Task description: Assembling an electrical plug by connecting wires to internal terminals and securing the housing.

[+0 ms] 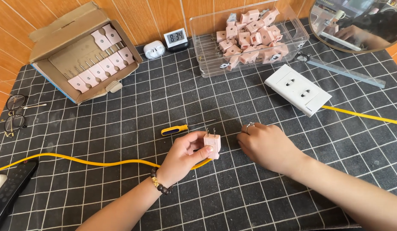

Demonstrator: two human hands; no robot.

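Broadly, a dark worktop (121, 205) with a white grid pattern fills the view. At about ten o'clock sits an open cardboard box (81, 51) lined with flat pink plug halves, and at one o'clock a clear plastic bin (207, 68) is heaped with more pink plugs. Between them stand a small digital clock (176, 37) and a white earbud case (154, 49). Toward two o'clock lies a white wall socket plate (297, 89), with a clear ruler (348, 73) beyond it. A yellow cable (78, 160) runs in from nine o'clock toward the centre. A pair of glasses (14, 113) rests at the nine o'clock edge, and a black remote (12, 188) lies at eight o'clock.

Near the centre, the left hand (183, 156) pinches a small pink plug (212, 144) between thumb and fingers, prongs pointing up, just above the worktop. The right hand (267, 145), a ring on one finger, rests knuckles-up just beside it at three o'clock; its fingers are curled under, and I cannot tell whether they hold anything. A yellow-handled screwdriver (175, 129) lies just behind the plug, at eleven o'clock from it.

The plug looks light, hard and rigid, its smooth plastic a little slippery; the flat sides of the body seem the surest place to hold, clear of the thin metal prongs.
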